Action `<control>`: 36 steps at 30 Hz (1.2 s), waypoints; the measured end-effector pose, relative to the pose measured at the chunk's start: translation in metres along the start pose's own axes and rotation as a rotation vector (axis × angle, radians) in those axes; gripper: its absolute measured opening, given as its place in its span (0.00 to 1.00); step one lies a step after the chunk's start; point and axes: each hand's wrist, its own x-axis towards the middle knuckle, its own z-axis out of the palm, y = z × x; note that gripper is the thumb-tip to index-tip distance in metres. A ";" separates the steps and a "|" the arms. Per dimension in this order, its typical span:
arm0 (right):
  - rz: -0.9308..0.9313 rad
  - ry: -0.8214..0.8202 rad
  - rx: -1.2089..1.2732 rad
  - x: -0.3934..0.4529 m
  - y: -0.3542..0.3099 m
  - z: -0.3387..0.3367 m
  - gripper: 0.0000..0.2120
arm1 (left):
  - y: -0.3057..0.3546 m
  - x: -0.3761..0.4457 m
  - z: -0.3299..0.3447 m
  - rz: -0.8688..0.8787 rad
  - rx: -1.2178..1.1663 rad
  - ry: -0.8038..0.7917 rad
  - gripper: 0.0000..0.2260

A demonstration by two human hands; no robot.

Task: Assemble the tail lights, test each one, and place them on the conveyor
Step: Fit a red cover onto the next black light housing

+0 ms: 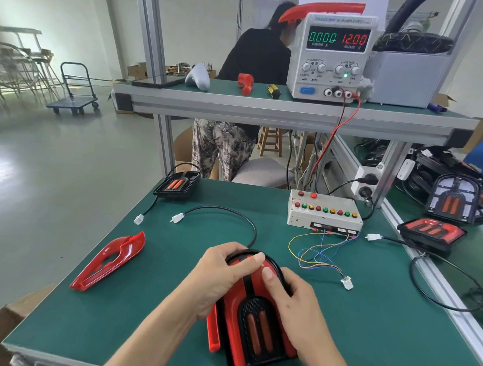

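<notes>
A red and black tail light point(255, 326) lies on the green bench near the front edge. My left hand point(224, 277) grips its left top side, thumb on the red lens. My right hand point(295, 300) presses on its right top side. Its black cable point(233, 213) loops back to a white plug point(177, 218). A loose red lens cover point(110, 260) lies to the left. Another black tail light base point(177, 184) sits at the far left corner of the bench. The white test box point(324, 211) with coloured buttons stands behind, its thin wires ending in a white connector point(347, 283).
A power supply point(332, 56) reading 12.00 V sits on the upper shelf with a red part point(246, 83) and a screwdriver point(273, 91). Several tail lights point(431, 230) lie on the conveyor at right. A person stands behind the bench. A cardboard box point(0, 324) sits lower left.
</notes>
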 end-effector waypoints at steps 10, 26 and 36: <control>0.076 -0.024 0.125 0.000 0.002 -0.002 0.16 | 0.005 0.002 0.004 0.079 0.068 -0.008 0.08; 0.054 0.012 -0.032 0.000 -0.010 -0.005 0.29 | 0.008 -0.001 0.018 0.048 0.007 -0.013 0.09; 0.041 0.037 -0.033 0.001 0.001 -0.006 0.31 | 0.004 0.000 0.023 0.121 0.106 0.044 0.02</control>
